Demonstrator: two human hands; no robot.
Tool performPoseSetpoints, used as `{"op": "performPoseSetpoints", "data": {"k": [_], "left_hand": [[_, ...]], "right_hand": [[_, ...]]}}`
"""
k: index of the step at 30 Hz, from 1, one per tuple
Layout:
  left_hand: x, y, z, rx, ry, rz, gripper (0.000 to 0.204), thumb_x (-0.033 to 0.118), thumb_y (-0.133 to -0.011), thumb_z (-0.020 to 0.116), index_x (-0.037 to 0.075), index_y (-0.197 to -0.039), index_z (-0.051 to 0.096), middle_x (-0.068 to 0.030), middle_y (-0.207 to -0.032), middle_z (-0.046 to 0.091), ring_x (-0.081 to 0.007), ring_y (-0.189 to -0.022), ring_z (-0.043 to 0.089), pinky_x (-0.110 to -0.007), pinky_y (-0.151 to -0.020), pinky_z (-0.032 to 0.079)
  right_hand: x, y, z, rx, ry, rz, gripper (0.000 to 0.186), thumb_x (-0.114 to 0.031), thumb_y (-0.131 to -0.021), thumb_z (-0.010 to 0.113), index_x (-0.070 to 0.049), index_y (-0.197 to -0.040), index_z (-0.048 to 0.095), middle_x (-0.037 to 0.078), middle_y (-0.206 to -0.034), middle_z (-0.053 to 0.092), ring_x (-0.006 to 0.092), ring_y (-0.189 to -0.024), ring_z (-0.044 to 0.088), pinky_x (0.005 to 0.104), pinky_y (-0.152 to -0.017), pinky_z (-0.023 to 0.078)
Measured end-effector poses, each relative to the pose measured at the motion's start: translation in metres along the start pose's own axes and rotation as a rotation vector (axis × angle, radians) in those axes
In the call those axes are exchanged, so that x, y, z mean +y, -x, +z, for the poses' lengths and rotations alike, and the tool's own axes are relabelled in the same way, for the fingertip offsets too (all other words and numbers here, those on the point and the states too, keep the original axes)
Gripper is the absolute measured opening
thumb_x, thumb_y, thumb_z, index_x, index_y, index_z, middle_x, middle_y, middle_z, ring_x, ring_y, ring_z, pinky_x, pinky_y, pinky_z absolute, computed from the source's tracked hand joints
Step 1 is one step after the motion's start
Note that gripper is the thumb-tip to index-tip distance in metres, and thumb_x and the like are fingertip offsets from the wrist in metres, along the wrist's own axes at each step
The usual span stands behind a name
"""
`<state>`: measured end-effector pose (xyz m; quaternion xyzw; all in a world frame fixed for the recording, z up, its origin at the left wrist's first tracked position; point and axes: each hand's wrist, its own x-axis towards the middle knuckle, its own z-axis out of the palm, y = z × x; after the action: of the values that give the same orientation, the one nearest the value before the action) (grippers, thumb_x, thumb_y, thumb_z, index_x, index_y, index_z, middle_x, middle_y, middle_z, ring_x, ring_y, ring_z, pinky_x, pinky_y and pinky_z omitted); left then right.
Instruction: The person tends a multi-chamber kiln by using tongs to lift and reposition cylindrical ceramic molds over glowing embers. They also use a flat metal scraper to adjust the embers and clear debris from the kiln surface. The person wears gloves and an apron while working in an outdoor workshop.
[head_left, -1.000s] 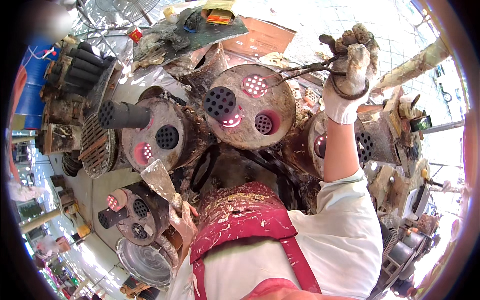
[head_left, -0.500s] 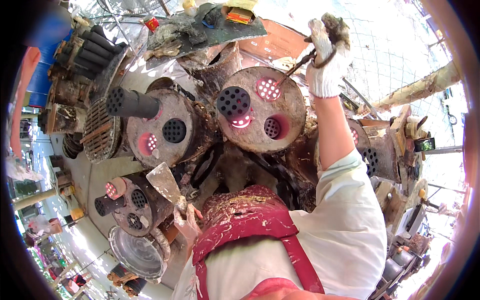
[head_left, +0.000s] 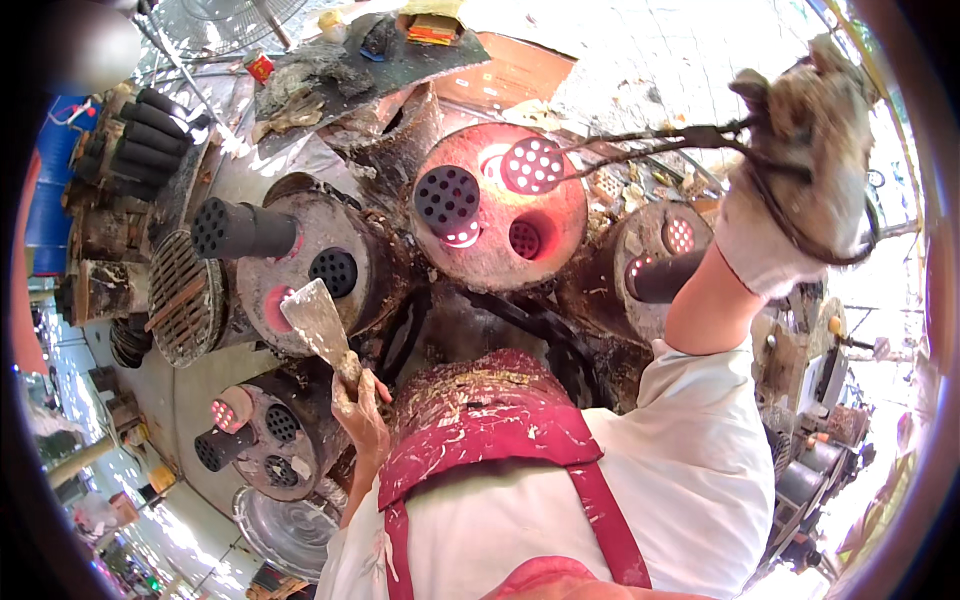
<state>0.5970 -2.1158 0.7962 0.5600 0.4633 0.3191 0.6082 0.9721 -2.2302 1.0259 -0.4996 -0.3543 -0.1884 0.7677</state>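
My right hand (head_left: 805,185), in a dirty white work glove, is closed on the handles of long dark metal tongs (head_left: 660,145). The tongs' tips grip a glowing honeycomb coal briquette (head_left: 533,166), which appears lifted from its bright hole in the round stove (head_left: 490,265). In the same stove a black briquette (head_left: 446,197) sticks up over a glowing one, and a third hole holds a dim red briquette (head_left: 524,238). My bare left hand (head_left: 362,420) grips the handle of a scraper (head_left: 318,320), its flat blade pointing up in front of the left stove.
The left stove (head_left: 265,260) has a tall black briquette (head_left: 235,230) standing out of it. A smaller stove (head_left: 290,470) is at lower left, another stove (head_left: 640,235) at right. Black briquettes (head_left: 150,145) are stacked at far left, near a metal grate (head_left: 185,290). A littered board (head_left: 380,70) lies beyond.
My right hand has moved right and closer, with the tongs now spanning to the glowing briquette, which has come up out of its hole. The scraper has risen slightly toward the left stove.
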Motion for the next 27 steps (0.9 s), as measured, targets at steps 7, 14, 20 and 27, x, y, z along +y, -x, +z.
{"op": "performPoseSetpoints", "data": {"k": [7, 14, 20, 27], "left_hand": [[-0.013, -0.006, 0.001, -0.039, 0.04, -0.029, 0.013, 0.003, -0.092, 0.056, -0.002, -0.104, 0.055, -0.0035, -0.075, 0.053, -0.01, -0.055, 0.049, -0.024, -0.051, 0.041], [-0.013, -0.001, 0.008, -0.054, 0.035, -0.069, 0.019, 0.003, -0.092, 0.056, -0.004, -0.11, 0.055, -0.0038, -0.075, 0.054, -0.0101, -0.053, 0.048, -0.024, -0.049, 0.04], [-0.017, 0.008, 0.005, -0.033, 0.01, -0.1, 0.02, 0.008, -0.093, 0.058, -0.003, -0.109, 0.055, -0.0045, -0.078, 0.054, -0.011, -0.056, 0.05, -0.025, -0.051, 0.04], [-0.016, 0.016, 0.007, 0.016, -0.002, -0.158, 0.017, 0.004, -0.092, 0.058, -0.003, -0.107, 0.054, -0.0037, -0.077, 0.053, -0.0116, -0.056, 0.049, -0.025, -0.05, 0.042]], "right_hand": [[-0.023, 0.047, -0.039, 0.026, -0.165, 0.247, 0.047, -0.022, -0.09, 0.059, 0.005, -0.127, 0.046, 0.007, -0.094, 0.053, 0.017, -0.081, 0.048, 0.0378, -0.084, 0.045], [0.024, 0.077, -0.043, 0.022, -0.311, 0.299, 0.051, 0.0, -0.076, 0.074, 0.001, -0.123, 0.053, 0.013, -0.111, 0.063, 0.022, -0.082, 0.064, 0.0393, -0.073, 0.055], [0.077, 0.119, -0.052, 0.021, -0.265, 0.476, 0.048, -0.006, -0.077, 0.072, 0.0, -0.121, 0.054, 0.011, -0.116, 0.059, 0.0215, -0.093, 0.06, 0.0403, -0.081, 0.052], [0.108, 0.156, -0.073, 0.12, -0.316, 0.698, 0.06, -0.005, -0.072, 0.078, -0.002, -0.126, 0.049, 0.011, -0.118, 0.059, 0.0268, -0.105, 0.06, 0.0367, -0.084, 0.051]]}}
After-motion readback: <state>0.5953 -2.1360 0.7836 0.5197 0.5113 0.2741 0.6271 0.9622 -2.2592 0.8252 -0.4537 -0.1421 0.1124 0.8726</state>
